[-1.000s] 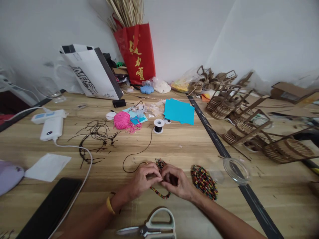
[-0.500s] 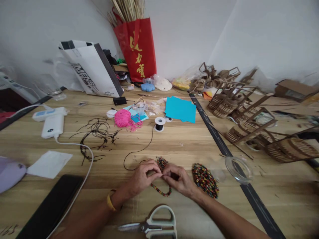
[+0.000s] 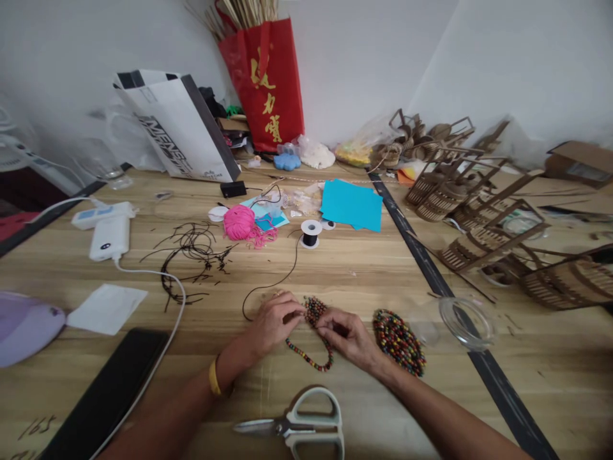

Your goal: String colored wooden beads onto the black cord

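Note:
My left hand [image 3: 278, 324] is closed in a pinch beside a bunch of small multicoloured beads [image 3: 315, 310]. A thin black cord [image 3: 274, 285] runs from a white spool [image 3: 311, 234] to behind this hand. Opposite it, my right hand [image 3: 348, 340] pinches at the near edge of the bunch. Between both hands a bead string [image 3: 306, 358] hangs in a loop on the table, its ends passing under the fingers. What exactly sits between the fingertips is too small to see well. Right of my right hand lies a second heap of beads [image 3: 398, 342].
Scissors [image 3: 297, 425] lie close in front of me. A black phone-like slab [image 3: 110, 396] and a white cable [image 3: 179, 306] are at left. Further back are cut black cords [image 3: 191, 255], pink yarn [image 3: 239, 222] and blue sheets [image 3: 352, 204]. Woven baskets [image 3: 474, 239] and a clear round lid [image 3: 467, 322] stand right.
My fingertips, which met in the earlier frame, have moved apart, showing more of the bead bunch between them. The whole view has shifted slightly.

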Motion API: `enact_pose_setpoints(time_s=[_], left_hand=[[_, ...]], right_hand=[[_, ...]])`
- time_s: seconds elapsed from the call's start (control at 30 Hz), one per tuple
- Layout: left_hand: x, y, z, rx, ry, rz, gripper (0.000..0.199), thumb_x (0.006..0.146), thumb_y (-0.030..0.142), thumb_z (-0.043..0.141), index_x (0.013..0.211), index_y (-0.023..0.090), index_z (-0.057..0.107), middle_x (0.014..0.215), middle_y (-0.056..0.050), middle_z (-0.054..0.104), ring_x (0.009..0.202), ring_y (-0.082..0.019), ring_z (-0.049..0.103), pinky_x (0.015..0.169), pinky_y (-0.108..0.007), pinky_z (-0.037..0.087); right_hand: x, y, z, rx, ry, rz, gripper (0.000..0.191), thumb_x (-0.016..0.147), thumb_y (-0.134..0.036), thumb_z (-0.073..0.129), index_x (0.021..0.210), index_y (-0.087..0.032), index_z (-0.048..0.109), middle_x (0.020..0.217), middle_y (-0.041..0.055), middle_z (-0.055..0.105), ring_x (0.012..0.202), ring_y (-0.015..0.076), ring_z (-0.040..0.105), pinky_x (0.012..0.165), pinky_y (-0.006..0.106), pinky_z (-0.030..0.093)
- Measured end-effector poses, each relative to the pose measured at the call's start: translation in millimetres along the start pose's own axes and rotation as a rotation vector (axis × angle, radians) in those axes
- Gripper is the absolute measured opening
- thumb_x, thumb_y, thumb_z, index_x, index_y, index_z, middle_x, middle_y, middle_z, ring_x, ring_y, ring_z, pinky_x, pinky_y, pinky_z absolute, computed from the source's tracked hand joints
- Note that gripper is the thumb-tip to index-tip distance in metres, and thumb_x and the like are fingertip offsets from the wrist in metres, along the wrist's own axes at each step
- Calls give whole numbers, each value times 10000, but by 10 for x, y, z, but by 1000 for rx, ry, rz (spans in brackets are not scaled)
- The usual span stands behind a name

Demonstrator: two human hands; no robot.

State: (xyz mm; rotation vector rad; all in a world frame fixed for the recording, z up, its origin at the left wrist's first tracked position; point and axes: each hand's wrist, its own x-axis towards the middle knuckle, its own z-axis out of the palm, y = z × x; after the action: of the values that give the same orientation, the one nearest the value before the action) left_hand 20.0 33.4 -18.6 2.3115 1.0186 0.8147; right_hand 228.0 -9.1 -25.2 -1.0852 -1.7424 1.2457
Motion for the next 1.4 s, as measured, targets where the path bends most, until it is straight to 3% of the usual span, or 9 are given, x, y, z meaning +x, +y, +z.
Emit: enact_pose_setpoints(time_s=[0.2, 0.4, 0.5, 0.6, 0.73, 0.83, 0.97, 1.4], left_hand=[[0, 76, -14, 162, -146, 20, 165, 864, 161, 538, 924, 182, 690, 844, -47, 621, 836, -172, 557, 767, -292, 440], [-17, 32, 42, 185, -104, 35, 146, 865, 165, 536, 850, 171, 681, 822, -48, 623, 809, -174, 561, 770, -310, 444], [-7, 16, 56, 54, -26, 40, 138, 849, 133, 536, 825, 145, 671, 800, -60, 649, 778, -167, 582, 759, -306, 461], [12, 29, 38, -180, 36, -59, 91, 797, 123, 584, 789, 130, 675, 756, -64, 674, 726, -153, 608, 719, -276, 480], [18, 60, 16, -513, -12, -316, 84, 750, 171, 630, 780, 108, 677, 756, -76, 693, 692, -143, 632, 659, -234, 491], [4, 82, 34, -670, -79, -421, 110, 717, 190, 656, 776, 100, 679, 744, -70, 697, 669, -130, 628, 642, -215, 485], [-21, 109, 84, -731, -125, -464, 134, 694, 194, 667, 773, 89, 688, 731, -73, 698, 646, -122, 619, 630, -209, 479], [-40, 135, 120, -712, -97, -451, 102, 674, 159, 679, 754, 96, 693, 724, -65, 700, 649, -123, 624, 632, -213, 486]], right_hand=[[20, -45, -3, -8, 2, -6, 198, 869, -318, 551, 786, -147, 608, 735, 31, 558, 674, 134, 492, 607, 230, 385], [19, -25, -12, 6, -21, 10, 204, 878, -329, 545, 792, -152, 599, 712, 11, 526, 639, 119, 462, 574, 218, 362], [9, -3, -5, 36, -5, 49, 203, 868, -339, 563, 797, -151, 594, 683, -2, 502, 604, 109, 435, 544, 211, 343], [2, 9, 6, 75, 9, 81, 213, 853, -360, 583, 805, -153, 587, 656, -14, 484, 579, 104, 419, 526, 211, 334], [0, 0, 13, 107, -2, 82, 220, 860, -367, 572, 796, -157, 575, 651, -16, 476, 566, 103, 419, 518, 212, 337], [-1, -4, 8, 79, -2, 55, 193, 867, -337, 565, 809, -154, 588, 661, -11, 488, 577, 103, 425, 531, 215, 337], [-3, 7, 0, 65, -11, 53, 189, 871, -326, 559, 809, -152, 595, 644, -15, 489, 562, 99, 419, 528, 213, 332], [0, -41, 11, 37, -35, 60, 282, 870, -408, 545, 758, -150, 573, 643, -6, 493, 577, 106, 425, 531, 214, 342]])
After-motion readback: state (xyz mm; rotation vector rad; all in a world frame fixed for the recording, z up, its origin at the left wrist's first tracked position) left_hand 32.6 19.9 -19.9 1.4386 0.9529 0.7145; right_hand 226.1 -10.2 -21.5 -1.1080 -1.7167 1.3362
